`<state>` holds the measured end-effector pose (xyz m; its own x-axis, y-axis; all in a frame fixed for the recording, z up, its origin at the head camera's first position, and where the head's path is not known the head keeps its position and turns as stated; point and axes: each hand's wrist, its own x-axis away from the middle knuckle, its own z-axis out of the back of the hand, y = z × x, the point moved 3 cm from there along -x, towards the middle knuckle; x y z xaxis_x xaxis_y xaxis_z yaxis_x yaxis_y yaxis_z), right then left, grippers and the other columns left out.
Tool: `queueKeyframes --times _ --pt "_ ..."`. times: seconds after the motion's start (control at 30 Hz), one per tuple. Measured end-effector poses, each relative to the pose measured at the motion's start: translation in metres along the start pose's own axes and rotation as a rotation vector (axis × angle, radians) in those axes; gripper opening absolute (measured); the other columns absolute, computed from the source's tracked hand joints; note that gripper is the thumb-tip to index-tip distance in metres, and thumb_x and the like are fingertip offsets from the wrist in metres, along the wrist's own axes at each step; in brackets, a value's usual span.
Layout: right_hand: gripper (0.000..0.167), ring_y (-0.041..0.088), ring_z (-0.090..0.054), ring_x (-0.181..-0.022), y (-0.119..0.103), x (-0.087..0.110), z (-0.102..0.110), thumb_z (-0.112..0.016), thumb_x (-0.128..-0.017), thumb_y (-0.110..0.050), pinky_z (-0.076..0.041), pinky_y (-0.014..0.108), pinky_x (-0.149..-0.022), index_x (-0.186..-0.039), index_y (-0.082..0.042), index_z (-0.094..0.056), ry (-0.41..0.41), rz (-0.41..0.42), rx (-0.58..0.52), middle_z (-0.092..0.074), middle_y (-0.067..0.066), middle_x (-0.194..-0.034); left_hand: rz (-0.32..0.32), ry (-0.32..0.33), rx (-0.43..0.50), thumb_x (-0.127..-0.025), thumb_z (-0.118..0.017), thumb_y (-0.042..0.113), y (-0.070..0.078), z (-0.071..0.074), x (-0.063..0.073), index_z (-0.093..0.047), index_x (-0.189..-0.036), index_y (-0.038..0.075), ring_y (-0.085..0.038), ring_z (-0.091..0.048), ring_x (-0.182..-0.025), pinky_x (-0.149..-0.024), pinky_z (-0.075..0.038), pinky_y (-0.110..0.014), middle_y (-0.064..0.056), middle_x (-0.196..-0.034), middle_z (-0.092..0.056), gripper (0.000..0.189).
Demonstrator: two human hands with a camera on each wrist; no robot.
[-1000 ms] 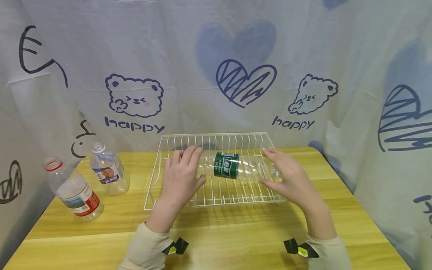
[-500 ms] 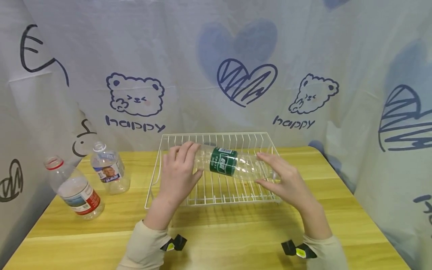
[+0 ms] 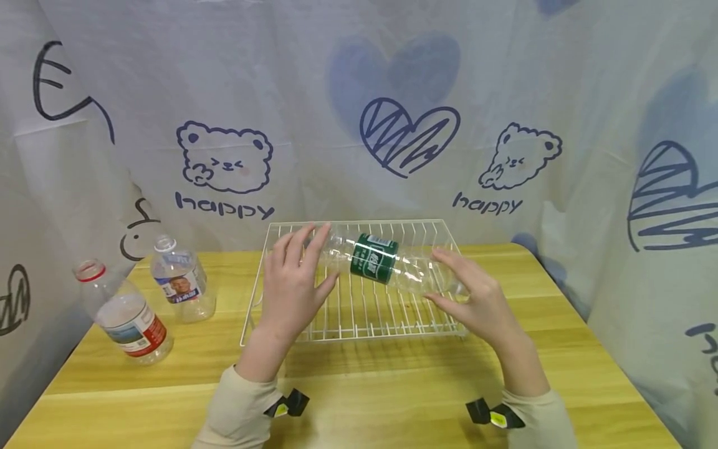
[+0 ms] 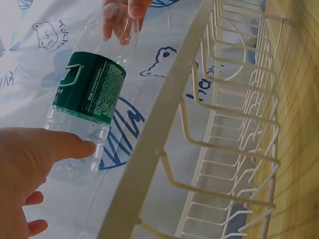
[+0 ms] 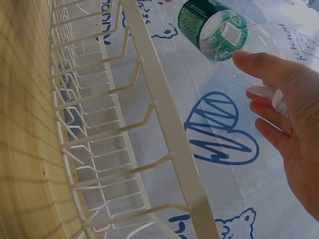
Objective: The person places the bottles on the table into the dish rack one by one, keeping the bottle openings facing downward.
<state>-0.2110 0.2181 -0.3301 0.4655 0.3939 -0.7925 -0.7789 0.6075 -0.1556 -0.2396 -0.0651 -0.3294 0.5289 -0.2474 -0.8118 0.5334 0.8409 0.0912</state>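
Note:
A clear plastic bottle [image 3: 374, 257] with a green label lies roughly sideways above the white wire rack, its base end higher than its neck. My left hand [image 3: 291, 284] is around the base end, fingers on the far side and thumb on the near side; the fingers look fairly spread. At the neck end, my right hand [image 3: 473, 293] holds the bottle between thumb and fingers. In the right wrist view, the thumb overlaps the clear shoulder and the fingers sit behind the neck, where a white ring shows. The wire rack [image 3: 359, 340] stands on the table beneath both hands.
Two other clear bottles stand uncapped at the table's left: one with a red ring and red-and-blue label [image 3: 134, 333], one with a blue-and-white label [image 3: 182, 287]. A printed curtain [image 3: 314, 181] hangs behind the wooden table [image 3: 381, 399].
The bottle has tilted, its base end rising toward the back while the neck end dips. My left hand has moved slightly up and left with its fingers more spread. Rack and standing bottles are unmoved.

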Motion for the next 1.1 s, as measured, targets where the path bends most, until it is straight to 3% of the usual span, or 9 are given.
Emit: queueKeyframes --times 0.2,0.4,0.73,0.93,1.1 --pt "0.065 0.037 -0.06 -0.115 -0.002 -0.003 0.002 -0.08 -0.068 -0.008 -0.037 0.02 -0.11 -0.128 0.005 -0.057 0.071 -0.012 -0.003 -0.064 0.021 -0.124 0.077 0.041 0.053 -0.076 -0.081 0.037 0.004 0.005 -0.001 -0.046 -0.142 0.01 -0.037 -0.046 -0.119 -0.1 -0.039 -0.052 -0.017 -0.137 -0.051 0.08" --pt "0.064 0.04 -0.061 -0.112 -0.004 -0.002 -0.001 -0.078 -0.07 -0.012 -0.039 0.02 -0.109 -0.127 0.007 -0.057 0.187 -0.018 0.018 -0.064 0.023 -0.122 0.157 0.031 0.114 -0.081 -0.073 0.046 0.012 0.007 0.001 -0.06 -0.126 0.009 -0.033 -0.051 -0.11 -0.093 -0.04 -0.051 -0.014 -0.121 -0.061 0.059" --pt "0.055 0.041 -0.063 -0.11 -0.017 -0.005 -0.026 -0.073 -0.083 -0.024 -0.039 0.025 -0.111 -0.124 0.009 -0.058 0.273 0.052 0.12 -0.065 0.025 -0.12 0.311 -0.109 0.254 -0.087 -0.06 0.054 0.022 -0.01 0.006 -0.066 -0.115 0.012 -0.031 -0.055 -0.105 -0.091 -0.04 -0.053 -0.009 -0.11 -0.066 0.051" --pt "0.053 0.04 -0.066 -0.106 -0.025 -0.005 -0.036 -0.069 -0.088 -0.031 -0.046 0.031 -0.104 -0.121 0.01 -0.06 0.326 0.081 0.195 -0.066 0.026 -0.116 0.403 -0.195 0.307 -0.091 -0.054 0.057 0.026 -0.016 0.008 -0.067 -0.113 0.011 -0.03 -0.055 -0.102 -0.09 -0.04 -0.052 -0.01 -0.105 -0.067 0.053" --pt "0.052 0.04 -0.066 -0.105 -0.028 -0.004 -0.043 -0.07 -0.088 -0.029 -0.05 0.038 -0.098 -0.121 0.01 -0.06 0.331 0.087 0.198 -0.066 0.025 -0.117 0.473 -0.252 0.411 -0.092 -0.05 0.06 0.027 -0.019 0.009 -0.066 -0.109 0.008 -0.028 -0.054 -0.1 -0.09 -0.04 -0.051 -0.01 -0.105 -0.067 0.057"
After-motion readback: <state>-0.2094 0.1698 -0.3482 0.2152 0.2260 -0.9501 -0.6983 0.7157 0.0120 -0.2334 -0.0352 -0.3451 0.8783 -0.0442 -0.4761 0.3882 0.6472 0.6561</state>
